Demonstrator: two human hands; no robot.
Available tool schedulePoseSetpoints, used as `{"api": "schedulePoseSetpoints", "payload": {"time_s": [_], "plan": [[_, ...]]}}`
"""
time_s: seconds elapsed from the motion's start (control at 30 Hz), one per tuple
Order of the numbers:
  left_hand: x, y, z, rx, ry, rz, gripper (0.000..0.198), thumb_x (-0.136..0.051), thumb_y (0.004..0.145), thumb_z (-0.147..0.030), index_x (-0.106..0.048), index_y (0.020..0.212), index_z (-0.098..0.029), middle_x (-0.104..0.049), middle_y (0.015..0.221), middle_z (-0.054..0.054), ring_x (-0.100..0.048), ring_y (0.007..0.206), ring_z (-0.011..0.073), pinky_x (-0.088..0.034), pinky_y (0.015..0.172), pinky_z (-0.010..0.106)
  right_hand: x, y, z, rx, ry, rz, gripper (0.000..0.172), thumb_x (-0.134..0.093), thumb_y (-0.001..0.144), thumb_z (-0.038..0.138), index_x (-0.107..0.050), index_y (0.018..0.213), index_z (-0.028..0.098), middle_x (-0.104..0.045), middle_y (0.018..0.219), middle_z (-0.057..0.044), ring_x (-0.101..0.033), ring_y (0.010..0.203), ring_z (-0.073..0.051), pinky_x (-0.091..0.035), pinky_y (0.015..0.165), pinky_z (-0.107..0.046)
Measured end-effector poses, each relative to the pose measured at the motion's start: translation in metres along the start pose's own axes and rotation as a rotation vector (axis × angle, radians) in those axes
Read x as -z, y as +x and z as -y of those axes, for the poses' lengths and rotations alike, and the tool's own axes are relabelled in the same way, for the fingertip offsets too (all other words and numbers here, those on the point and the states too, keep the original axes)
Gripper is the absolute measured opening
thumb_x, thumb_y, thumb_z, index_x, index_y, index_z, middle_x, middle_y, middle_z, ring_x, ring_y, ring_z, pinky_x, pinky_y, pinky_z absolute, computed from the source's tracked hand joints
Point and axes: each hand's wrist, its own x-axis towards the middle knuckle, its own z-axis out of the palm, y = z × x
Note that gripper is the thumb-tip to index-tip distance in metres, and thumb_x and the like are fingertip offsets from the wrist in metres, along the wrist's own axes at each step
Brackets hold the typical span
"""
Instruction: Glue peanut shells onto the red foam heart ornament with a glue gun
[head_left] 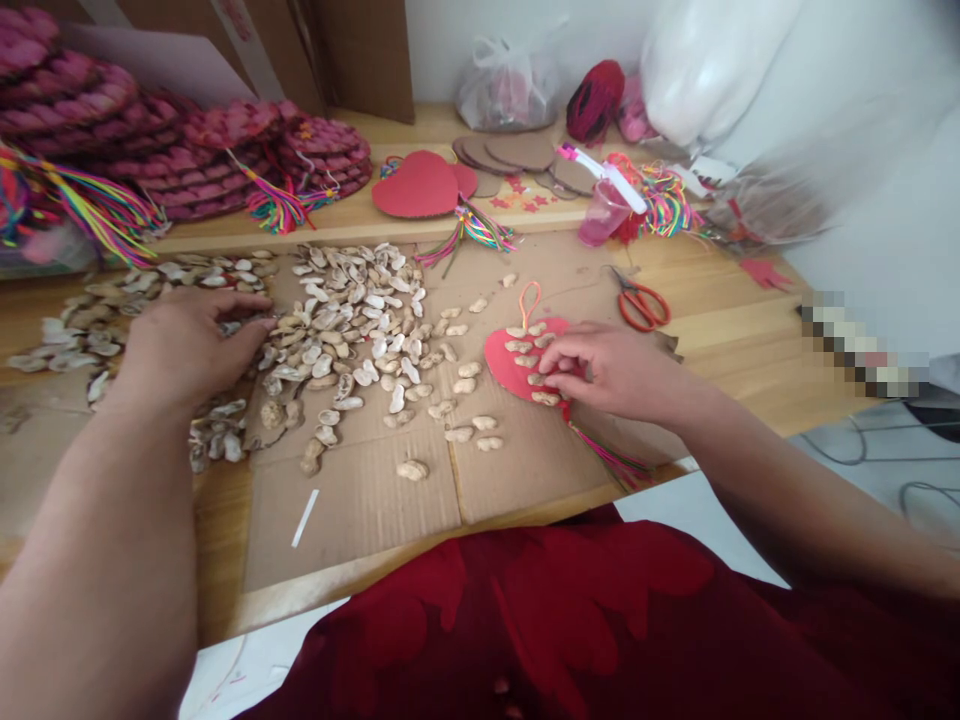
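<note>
My left hand rests at the left side of a spread of peanut shells, fingers slightly bent, thumb and forefinger a little apart beside the shells. Nothing shows clearly between them. Over a red heart-shaped card is my right hand, its fingertips closed on a peanut shell at the card's surface. Several other shells lie in a column on the card. An orange hanging loop sticks up from its top, and a multicoloured tassel trails from its bottom. My right hand covers the card's right part.
Orange-handled scissors lie right of the card. Behind are stacked red cards, a pink plastic cup with a white-handled tool, and piled pink shell-covered pieces. A cardboard sheet covers part of the wooden table.
</note>
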Motion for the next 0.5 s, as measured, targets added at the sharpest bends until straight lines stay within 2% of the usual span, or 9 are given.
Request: {"api": "schedulePoseSetpoints", "payload": {"time_s": [0.13, 0.3, 0.5], "plan": [[-0.0023, -0.0001, 0.0017, -0.002, 0.055, -0.023, 0.040, -0.064, 0.087, -0.041, -0.080, 0.118, -0.021, -0.078, 0.113, 0.001, -0.065, 0.097, 0.0196, -0.052, 0.103, 0.040, -0.0006, -0.0018, -0.0026, 0.003, -0.032, -0.012, 0.006, -0.069, 0.091, 0.024, -0.073, 0.089, 0.022, -0.076, 0.088, -0.002, -0.068, 0.093, -0.022, -0.046, 0.080, -0.034], [-0.0045, 0.0014, 0.0049, -0.024, 0.037, -0.049, 0.038, -0.066, 0.086, -0.042, -0.080, 0.115, -0.022, -0.079, 0.112, 0.001, -0.065, 0.099, 0.0205, -0.052, 0.102, 0.040, -0.0002, -0.0002, -0.0005, 0.005, 0.007, -0.019, 0.012, -0.069, 0.094, 0.033, -0.074, 0.092, 0.022, -0.075, 0.088, -0.002, -0.068, 0.098, -0.023, -0.047, 0.083, -0.034], [-0.0052, 0.0037, 0.0079, -0.027, 0.070, -0.025, 0.045, -0.061, 0.085, -0.044, -0.079, 0.120, -0.021, -0.078, 0.116, 0.004, -0.065, 0.097, 0.0211, -0.052, 0.101, 0.040, 0.0008, 0.0046, 0.0043, 0.008, 0.008, 0.027, 0.013, -0.069, 0.095, 0.030, -0.072, 0.085, 0.022, -0.075, 0.089, -0.002, -0.067, 0.096, -0.022, -0.046, 0.085, -0.035]]}}
